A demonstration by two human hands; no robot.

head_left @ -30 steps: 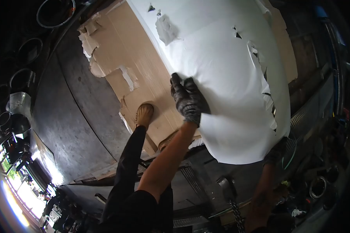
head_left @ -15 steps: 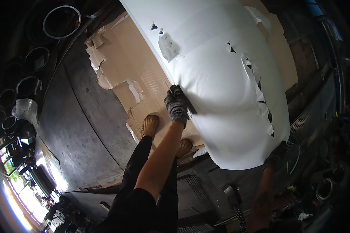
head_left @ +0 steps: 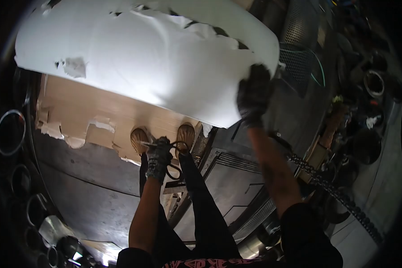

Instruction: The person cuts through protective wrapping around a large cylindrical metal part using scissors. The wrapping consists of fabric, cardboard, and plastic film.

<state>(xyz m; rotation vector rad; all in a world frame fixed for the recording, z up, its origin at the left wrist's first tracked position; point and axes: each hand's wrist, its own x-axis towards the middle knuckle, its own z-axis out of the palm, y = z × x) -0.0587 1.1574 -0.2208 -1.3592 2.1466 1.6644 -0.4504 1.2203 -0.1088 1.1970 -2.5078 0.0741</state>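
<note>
A large white sheet [head_left: 120,53] with ragged tears spreads across the upper part of the view, its near edge running above my shoes [head_left: 185,134]. My left hand [head_left: 158,156], in a grey glove, is closed around the middle of a pair of scissors [head_left: 174,172]. Their dark handle loops stick out to the right, and a tip points left over one shoe. My right hand [head_left: 254,94], in a dark glove, lies over the sheet's right end. Motion smears its fingers, so I cannot tell whether they grip the sheet.
Torn cardboard [head_left: 71,100] lies under the sheet and my feet, over dark metal plates [head_left: 85,174]. A chain [head_left: 330,187] runs along the right. Perforated metal [head_left: 295,60] is beyond the sheet's right end. Metal rings and pipes [head_left: 11,132] line the left side.
The view has turned, so the sheet now lies across the top. My left hand has come away from the sheet's edge with the scissors. My right hand has moved from the sheet's corner onto its end.
</note>
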